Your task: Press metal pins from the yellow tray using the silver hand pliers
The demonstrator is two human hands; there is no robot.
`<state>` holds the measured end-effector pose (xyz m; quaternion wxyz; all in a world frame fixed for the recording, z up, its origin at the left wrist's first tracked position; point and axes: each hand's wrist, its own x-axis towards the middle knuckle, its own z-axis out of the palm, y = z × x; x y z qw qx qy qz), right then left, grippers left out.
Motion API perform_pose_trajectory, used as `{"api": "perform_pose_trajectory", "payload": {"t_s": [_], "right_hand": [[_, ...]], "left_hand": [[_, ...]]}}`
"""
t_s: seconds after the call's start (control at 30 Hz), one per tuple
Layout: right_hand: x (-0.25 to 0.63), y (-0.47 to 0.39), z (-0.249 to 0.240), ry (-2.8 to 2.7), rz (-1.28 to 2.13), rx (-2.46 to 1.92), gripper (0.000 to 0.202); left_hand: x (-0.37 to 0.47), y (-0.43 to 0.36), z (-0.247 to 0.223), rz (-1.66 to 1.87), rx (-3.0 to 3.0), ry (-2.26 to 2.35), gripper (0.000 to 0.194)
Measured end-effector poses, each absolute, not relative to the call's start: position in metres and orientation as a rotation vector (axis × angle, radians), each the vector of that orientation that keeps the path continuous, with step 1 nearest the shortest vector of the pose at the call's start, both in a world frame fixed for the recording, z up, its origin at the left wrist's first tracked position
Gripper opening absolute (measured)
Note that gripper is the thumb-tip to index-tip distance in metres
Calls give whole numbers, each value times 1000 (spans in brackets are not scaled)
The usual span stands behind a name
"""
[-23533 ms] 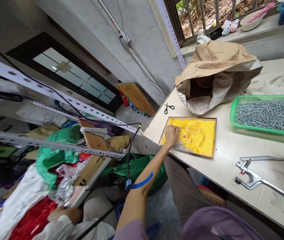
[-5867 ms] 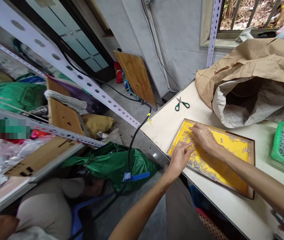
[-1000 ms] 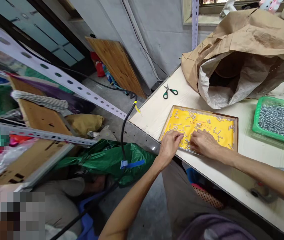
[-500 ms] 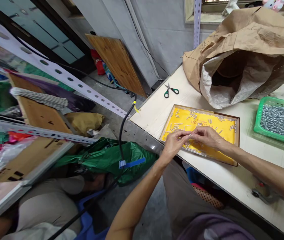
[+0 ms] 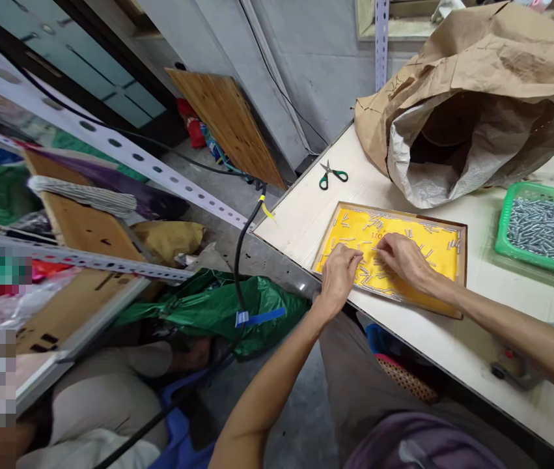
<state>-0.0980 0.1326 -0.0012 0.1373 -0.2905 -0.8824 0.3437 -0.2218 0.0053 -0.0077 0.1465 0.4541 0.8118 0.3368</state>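
A shallow cardboard tray (image 5: pixel 464 260) with a yellow lining lies on the pale table. Small slim metal pieces (image 5: pixel 452 244), shaped like short pins or springs, are scattered over the lining. Over its left part is my left hand (image 5: pixel 338 279), thumb and fingertips pinched together just above the pieces. My right hand (image 5: pixel 404 260) hovers over the middle, its fingers curled into a pinch. A gap separates the two hands. Whatever sits between the fingertips of either hand is too small or too hidden to name.
A green basket (image 5: pixel 501 228) full of similar metal pieces stands at the right. Behind the tray lies a large open paper sack (image 5: pixel 491 58). Green-handled scissors (image 5: pixel 328 176) rest near the table's far edge. A black cable (image 5: pixel 237 260) hangs left; another person (image 5: pixel 105 397) sits lower left.
My hands were together at the fingertips over the tray and have come apart. The left has moved slightly left, the right slightly up.
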Motion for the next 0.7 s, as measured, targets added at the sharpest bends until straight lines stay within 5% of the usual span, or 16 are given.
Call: {"api": "perform_pose_trajectory", "payload": {"t_s": [0.33,0.7], "right_hand": [[-94,134,-4,-2641,972,-873,13],[-101,131,1,-2225,1599,-741,37]], "left_hand": [[-227,8,-1,107,1945,2149,13],[-220,13,-5,1304,814,1887,29]]}}
